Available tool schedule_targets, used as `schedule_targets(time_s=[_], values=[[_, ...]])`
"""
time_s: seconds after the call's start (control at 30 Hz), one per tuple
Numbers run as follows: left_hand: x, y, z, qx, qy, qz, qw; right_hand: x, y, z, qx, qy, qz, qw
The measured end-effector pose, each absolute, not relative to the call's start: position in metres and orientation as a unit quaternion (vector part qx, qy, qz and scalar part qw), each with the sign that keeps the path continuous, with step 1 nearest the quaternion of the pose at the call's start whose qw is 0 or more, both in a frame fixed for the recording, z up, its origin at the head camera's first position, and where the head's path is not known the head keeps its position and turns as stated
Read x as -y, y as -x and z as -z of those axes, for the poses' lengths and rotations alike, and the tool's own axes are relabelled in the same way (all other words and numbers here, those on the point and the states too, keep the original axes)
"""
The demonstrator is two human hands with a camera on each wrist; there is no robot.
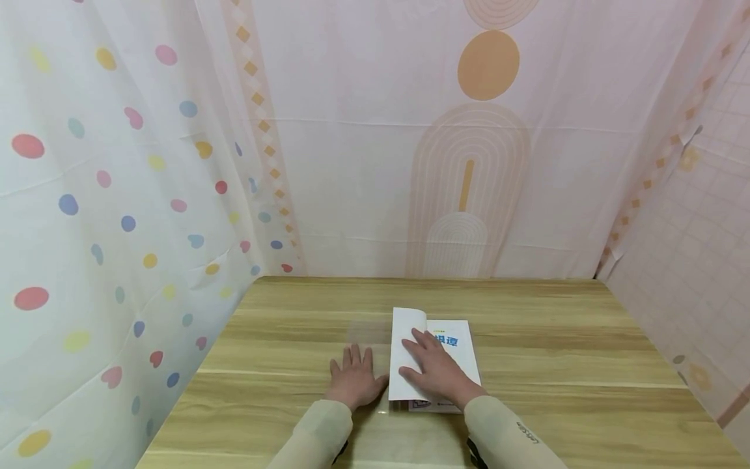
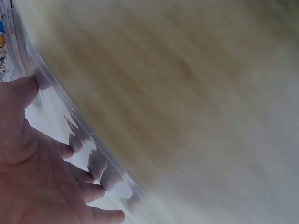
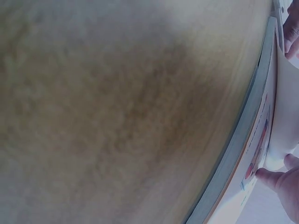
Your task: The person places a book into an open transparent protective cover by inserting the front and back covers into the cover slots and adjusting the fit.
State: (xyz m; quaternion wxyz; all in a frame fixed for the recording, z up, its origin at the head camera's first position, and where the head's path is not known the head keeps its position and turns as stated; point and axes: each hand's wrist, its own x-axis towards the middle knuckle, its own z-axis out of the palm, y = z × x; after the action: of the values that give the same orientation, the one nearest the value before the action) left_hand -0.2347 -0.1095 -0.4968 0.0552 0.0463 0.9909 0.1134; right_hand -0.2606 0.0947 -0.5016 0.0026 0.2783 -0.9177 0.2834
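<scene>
A book (image 1: pixel 465 358) lies at the front middle of the table, with blue characters on its visible page. Its white leaf (image 1: pixel 404 381) is turned over to the left, curving up slightly at the top. My right hand (image 1: pixel 436 370) rests on this leaf with fingers spread. Left of the book, my left hand (image 1: pixel 354 379) presses flat with fingers apart on a clear plastic sheet (image 1: pixel 370 332), its thumb at the leaf's edge. The left wrist view shows the sheet's dotted edge (image 2: pixel 88 128) past the fingertips. From the right wrist, the book's thick page edge (image 3: pixel 233 154) is seen.
The wooden table (image 1: pixel 281 326) extends to both sides and behind the book. A patterned curtain (image 1: pixel 351 195) hangs along its back edge, and a dotted curtain (image 1: pixel 146 260) hangs at the left. Another pale curtain (image 1: pixel 691 260) hangs at the right.
</scene>
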Motion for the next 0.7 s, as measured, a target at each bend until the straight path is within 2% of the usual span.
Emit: schedule_targets(time_s=[0.33, 0.7], values=[[0.1076, 0.2355, 0.4967, -0.990, -0.035, -0.118, 0.074, -0.0940, 0.2622, 0.5027, 0.920, -0.288, -0.266, -0.002], [0.1083, 0.2360, 0.4984, -0.991, -0.036, -0.106, 0.069, -0.0942, 0.2625, 0.5052, 0.919, -0.305, -0.249, 0.016]])
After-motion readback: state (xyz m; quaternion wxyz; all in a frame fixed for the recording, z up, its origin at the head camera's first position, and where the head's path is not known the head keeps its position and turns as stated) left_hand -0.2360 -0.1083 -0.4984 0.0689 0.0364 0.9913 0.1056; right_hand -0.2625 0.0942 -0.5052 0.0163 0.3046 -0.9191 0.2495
